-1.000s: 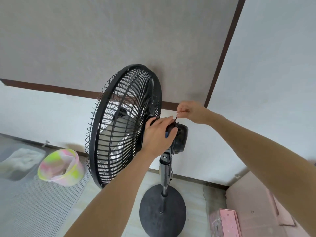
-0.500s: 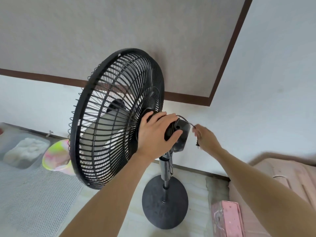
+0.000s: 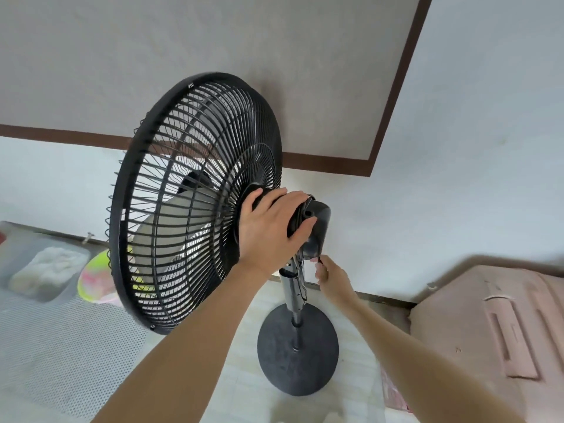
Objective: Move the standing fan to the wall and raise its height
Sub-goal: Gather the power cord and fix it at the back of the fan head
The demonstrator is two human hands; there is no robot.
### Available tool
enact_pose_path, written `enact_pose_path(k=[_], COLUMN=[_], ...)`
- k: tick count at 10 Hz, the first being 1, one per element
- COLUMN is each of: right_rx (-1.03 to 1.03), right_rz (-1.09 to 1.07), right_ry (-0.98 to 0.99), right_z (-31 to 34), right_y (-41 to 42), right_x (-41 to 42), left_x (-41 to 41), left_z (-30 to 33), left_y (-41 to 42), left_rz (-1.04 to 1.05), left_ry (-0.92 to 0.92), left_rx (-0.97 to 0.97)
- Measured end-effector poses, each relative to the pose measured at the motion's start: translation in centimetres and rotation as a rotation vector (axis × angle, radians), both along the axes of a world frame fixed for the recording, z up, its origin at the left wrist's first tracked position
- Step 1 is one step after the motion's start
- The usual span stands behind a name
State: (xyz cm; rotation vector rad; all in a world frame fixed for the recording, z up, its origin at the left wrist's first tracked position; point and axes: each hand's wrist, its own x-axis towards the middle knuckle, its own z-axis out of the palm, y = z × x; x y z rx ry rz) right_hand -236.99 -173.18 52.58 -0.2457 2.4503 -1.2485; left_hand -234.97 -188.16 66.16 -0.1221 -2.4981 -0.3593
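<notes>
A black standing fan with a round wire cage (image 3: 189, 206) stands close to the wall corner on a dark round base (image 3: 297, 351). Its metal pole (image 3: 292, 293) runs up to the black motor housing (image 3: 316, 230) behind the cage. My left hand (image 3: 270, 228) is wrapped over the motor housing. My right hand (image 3: 331, 274) is lower, just beside the top of the pole under the housing, pinching a thin black cord that hangs from the housing. The wall (image 3: 427, 193) is right behind the fan.
A pink suitcase (image 3: 494, 325) lies at the right by the wall. A pink box (image 3: 393, 395) sits on the floor near the base. At the left are a multicoloured bowl (image 3: 94, 280), a grey tray (image 3: 39, 264) and a white mesh mat (image 3: 61, 355).
My right hand has come down from above the motor housing to beside the top of the pole, holding the thin cord. The fan head sits higher in view; my left hand stays on the housing.
</notes>
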Motion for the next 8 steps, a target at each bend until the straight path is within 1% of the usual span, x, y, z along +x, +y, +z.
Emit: enact_pose_path(k=[1, 2, 3, 4, 5, 6, 7, 8], right_rx=[-0.018, 0.127, 0.087, -0.163, -0.272, -0.307, -0.369, -0.347], right_rz=[0.021, 0.080, -0.032, -0.168, -0.032, 0.022, -0.013, -0.001], right_ry=[-0.016, -0.008, 0.074, 0.249, 0.281, 0.192, 0.102, 0.075], right_z=[0.5, 1.5, 5.0, 10.1, 13.9, 14.8, 14.4, 15.6], right_y=[1.5, 2.4, 2.5, 1.8, 0.4, -0.5, -0.4, -0.1], right_x=[1.5, 1.6, 0.8, -0.4, -1.1, -0.7, -0.6, -0.5], left_x=[0.0, 0.0, 0.3, 0.6, 0.9, 1.5, 2.1, 2.6], left_z=[0.0, 0.1, 0.5, 0.7, 0.9, 1.2, 1.1, 1.4], left_y=[-0.4, -0.4, 0.2, 0.6, 0.6, 0.4, 0.1, -0.1], left_rz=[0.008, 0.014, -0.011, -0.036, -0.049, -0.048, -0.053, -0.058], left_ry=[-0.013, -0.052, -0.083, -0.119, -0.162, -0.177, -0.193, -0.222], left_rx=[-0.018, -0.034, -0.051, -0.065, -0.089, -0.093, -0.101, -0.119])
